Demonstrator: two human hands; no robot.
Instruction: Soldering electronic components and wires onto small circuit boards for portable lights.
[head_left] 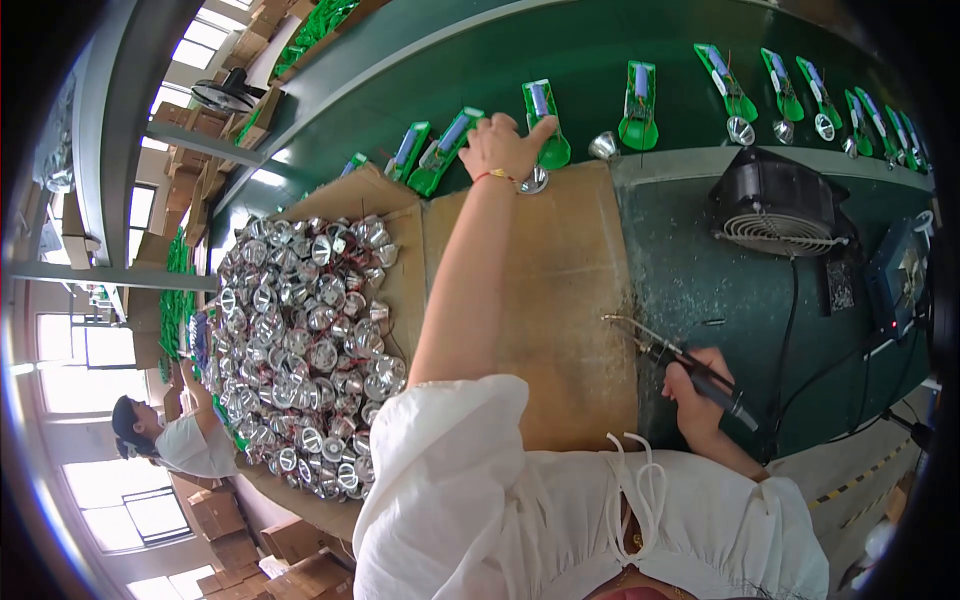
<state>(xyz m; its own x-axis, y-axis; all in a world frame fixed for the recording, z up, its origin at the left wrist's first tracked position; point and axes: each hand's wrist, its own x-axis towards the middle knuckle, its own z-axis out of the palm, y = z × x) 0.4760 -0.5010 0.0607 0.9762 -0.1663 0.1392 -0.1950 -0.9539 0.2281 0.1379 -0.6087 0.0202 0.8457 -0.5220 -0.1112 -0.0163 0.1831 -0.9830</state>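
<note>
Between two green casings (556, 150), left fingers (482, 130) spread (right fingers (678, 383) grip a soldering iron (692, 364)).

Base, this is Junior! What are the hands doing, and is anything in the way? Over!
Left hand at green housing, grip unclear. Right hand holds soldering iron. Silver reflector beside left hand, possibly in the way.

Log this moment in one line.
left hand: among green casings | right hand: gripping soldering iron | left of left forearm: heaped silvery reflectors | far right: black fan
</note>
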